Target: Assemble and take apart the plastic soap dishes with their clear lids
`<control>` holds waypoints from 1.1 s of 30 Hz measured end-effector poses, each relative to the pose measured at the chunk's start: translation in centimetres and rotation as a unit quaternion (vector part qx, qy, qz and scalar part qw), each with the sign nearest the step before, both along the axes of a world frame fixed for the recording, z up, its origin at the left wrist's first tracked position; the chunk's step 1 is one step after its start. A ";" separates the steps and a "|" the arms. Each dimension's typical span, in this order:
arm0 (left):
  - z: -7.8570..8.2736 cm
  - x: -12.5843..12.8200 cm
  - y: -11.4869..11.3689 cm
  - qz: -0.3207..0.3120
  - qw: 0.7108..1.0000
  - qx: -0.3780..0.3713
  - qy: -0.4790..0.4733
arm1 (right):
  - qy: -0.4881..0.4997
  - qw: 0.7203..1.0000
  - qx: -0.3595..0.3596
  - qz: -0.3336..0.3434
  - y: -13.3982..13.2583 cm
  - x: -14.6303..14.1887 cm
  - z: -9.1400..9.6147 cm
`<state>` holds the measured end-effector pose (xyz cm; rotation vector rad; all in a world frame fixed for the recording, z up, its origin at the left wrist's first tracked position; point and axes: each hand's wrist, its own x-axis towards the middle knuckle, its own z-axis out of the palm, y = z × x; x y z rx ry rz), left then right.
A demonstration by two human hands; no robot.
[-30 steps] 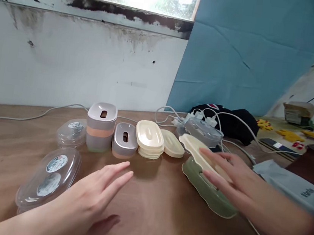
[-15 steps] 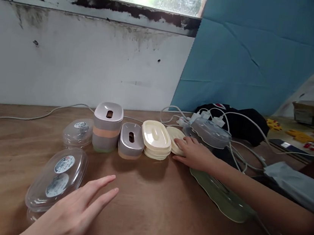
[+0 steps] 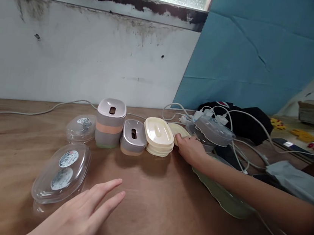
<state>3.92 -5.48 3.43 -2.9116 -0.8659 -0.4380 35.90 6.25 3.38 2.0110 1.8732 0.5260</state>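
My right hand [image 3: 189, 149] reaches forward and its fingers close on a single cream lid [image 3: 177, 129] lying on the wooden table [image 3: 149, 204]. Just left of it stands a stack of cream lids [image 3: 159, 136]. My left hand [image 3: 82, 215] rests flat and open on the table near the front, fingers stretched out, holding nothing. Beside it lies a clear plastic lid stack with round stickers [image 3: 63, 172]. Under my right forearm lies a green tray-like lid [image 3: 223, 194].
A stack of grey, peach and green boxes [image 3: 110, 122] and a lower grey box [image 3: 132, 142] stand in the row. A clear lid [image 3: 81, 127] sits at the left, a clear container [image 3: 212, 131] among white cables and chargers [image 3: 236, 142] at the right.
My right hand has left the green tray-like lid, reached forward and closed on the single cream lid. My left hand has drawn back toward me a little.
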 end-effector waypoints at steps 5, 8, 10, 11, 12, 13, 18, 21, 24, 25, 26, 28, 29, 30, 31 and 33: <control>0.3 0.0 0.0 -0.005 1.000 0.001 0.007 | -0.005 1.000 0.000 -0.010 0.6 0.2 0.0; 0.3 0.1 -0.1 -0.001 1.000 -0.004 0.007 | -0.009 1.000 -0.001 -0.013 1.1 0.1 0.2; 0.2 0.2 -0.2 -0.001 1.000 -0.007 0.004 | -0.011 1.000 -0.002 -0.013 1.4 0.0 0.5; 0.1 0.2 -0.3 -0.004 1.000 -0.009 0.000 | -0.010 1.000 -0.004 -0.011 1.4 0.0 0.6; 0.0 0.2 -0.3 -0.005 1.000 -0.010 -0.006 | -0.009 1.000 -0.006 -0.009 1.2 -0.1 0.6; 0.0 0.2 -0.4 -0.004 1.000 -0.012 -0.011 | -0.008 1.000 -0.009 -0.006 1.0 -0.1 0.7; -0.4 0.2 -0.5 0.002 1.000 -0.015 -0.015 | 0.004 1.000 -0.027 0.007 -1.2 0.1 0.6; -0.6 0.2 -0.5 0.003 1.000 -0.016 -0.007 | 0.023 0.998 -0.051 0.021 -2.1 0.9 1.0; -0.7 0.2 -0.5 -0.001 1.000 -0.019 -0.010 | 0.056 0.993 -0.085 0.052 -2.3 2.3 1.9; -0.6 0.2 -0.5 -0.001 1.000 -0.020 -0.013 | 0.068 0.992 -0.090 0.062 -2.2 2.7 2.2; -0.6 0.2 -0.5 -0.001 1.000 -0.023 -0.015 | 0.080 0.990 -0.092 0.072 -2.0 3.0 2.5; -0.5 0.2 -0.5 -0.001 0.999 -0.028 -0.019 | 0.102 0.987 -0.091 0.088 -1.4 3.4 2.8; -0.5 0.2 -0.5 -0.001 0.999 -0.030 -0.018 | 0.112 0.985 -0.092 0.093 -1.0 3.4 2.8; -0.4 0.2 -0.4 -0.003 0.999 -0.031 -0.016 | 0.123 0.983 -0.094 0.099 -0.7 3.4 2.9; -0.4 0.2 -0.3 -0.007 0.999 -0.031 -0.010 | 0.133 0.981 -0.097 0.103 -0.5 3.4 2.9; -0.5 0.3 -0.2 -0.020 0.999 -0.029 0.000 | 0.150 0.979 -0.090 0.106 -0.5 3.4 2.9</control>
